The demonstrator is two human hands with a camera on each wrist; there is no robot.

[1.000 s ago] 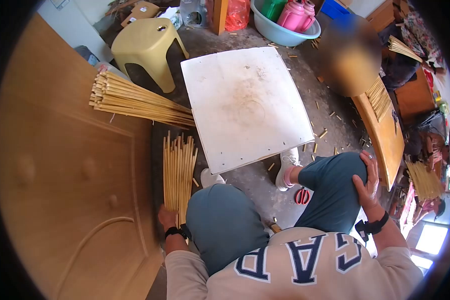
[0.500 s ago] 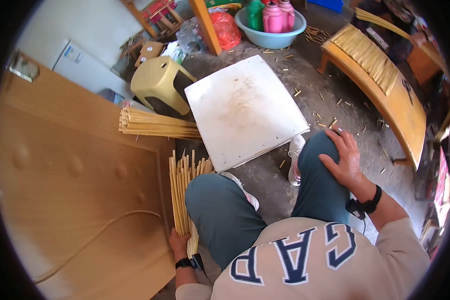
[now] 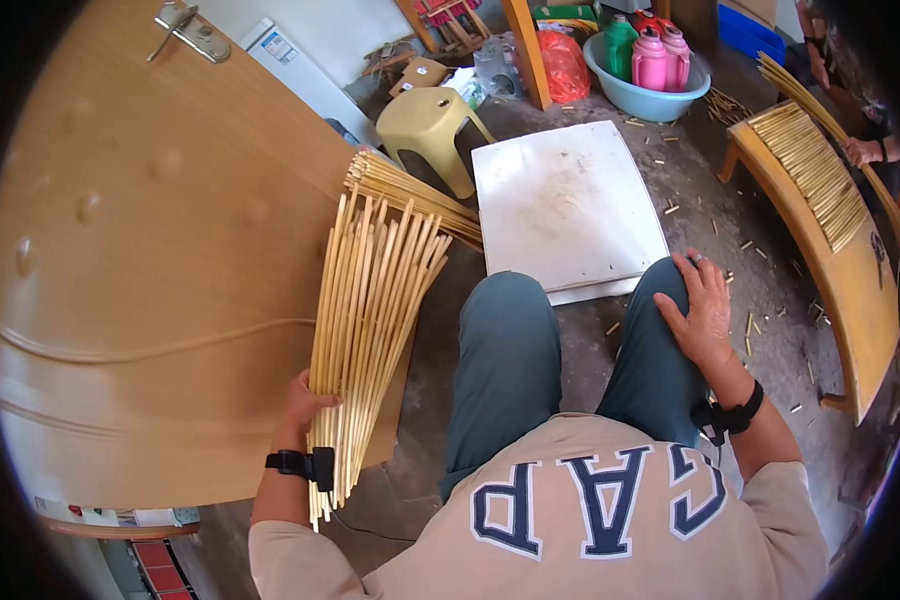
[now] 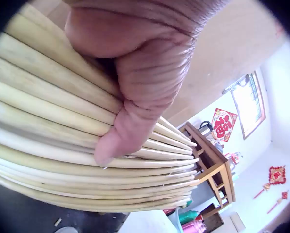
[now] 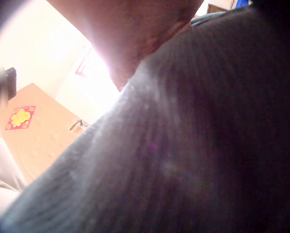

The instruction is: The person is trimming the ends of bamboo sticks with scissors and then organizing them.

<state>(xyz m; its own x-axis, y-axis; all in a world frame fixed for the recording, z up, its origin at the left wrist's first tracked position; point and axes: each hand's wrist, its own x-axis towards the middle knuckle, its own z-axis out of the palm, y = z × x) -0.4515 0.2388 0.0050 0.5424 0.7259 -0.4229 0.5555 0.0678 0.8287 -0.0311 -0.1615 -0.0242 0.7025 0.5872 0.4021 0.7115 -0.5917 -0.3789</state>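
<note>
Pale, thin wooden sticks in a fanned bundle rise left of centre, our left hand clenched round their lower end — gathering, we judge. Squaring the splayed tips would need our right hand, spread flat on the teal-trousered knee at right. A square white board lies at upper centre; a brown wooden door panel crowds the left.

Three stick bundles; one stool; one white board; one basin; one bench.
</note>
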